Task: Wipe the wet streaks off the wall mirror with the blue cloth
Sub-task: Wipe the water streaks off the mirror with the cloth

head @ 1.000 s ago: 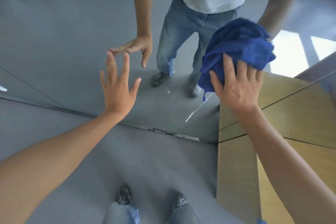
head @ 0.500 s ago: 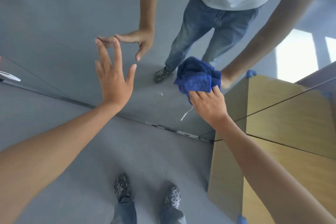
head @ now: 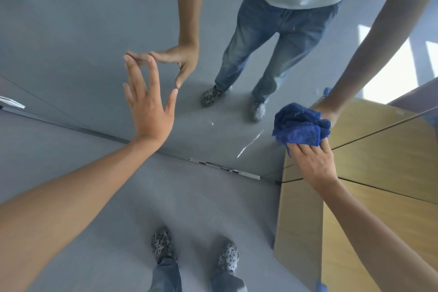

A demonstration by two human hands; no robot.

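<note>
Fingers (head: 308, 149) of the right hand (head: 312, 163) press the bunched blue cloth (head: 299, 127) to the wall mirror (head: 71, 31) near its bottom edge, left hand (head: 149, 111) splayed flat, wet streak (head: 250, 144) unwiped.

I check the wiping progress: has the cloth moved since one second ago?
Yes. The cloth went down the mirror, nearer its bottom edge, right of the streak.
</note>
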